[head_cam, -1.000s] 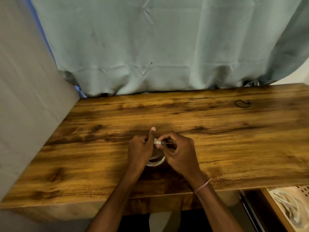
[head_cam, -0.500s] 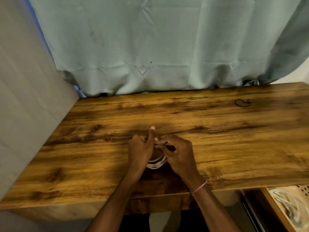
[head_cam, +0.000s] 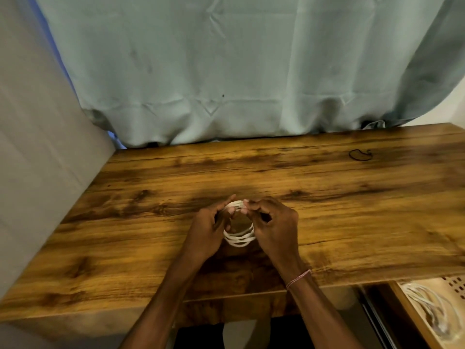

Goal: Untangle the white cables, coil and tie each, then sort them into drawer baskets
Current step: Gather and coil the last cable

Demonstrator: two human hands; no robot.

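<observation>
A small coil of white cable (head_cam: pixel 239 238) stands upright between my two hands, just above the wooden table (head_cam: pixel 352 222) near its front edge. My left hand (head_cam: pixel 210 230) grips the coil's left side, thumb raised at the top. My right hand (head_cam: pixel 273 222) pinches the top of the coil, where the strands are bunched together. The lower loops hang free between my palms. Any tie on the coil is too small to make out.
A black elastic band (head_cam: pixel 358 155) lies on the table at the back right. An open drawer at the bottom right holds a beige basket (head_cam: pixel 455 285) with another white cable (head_cam: pixel 427 311) in it. A teal curtain hangs behind the table; a grey panel stands on the left.
Both hands have shifted slightly apart, so more of the coil's loops show between them. The coil now stands more upright.
</observation>
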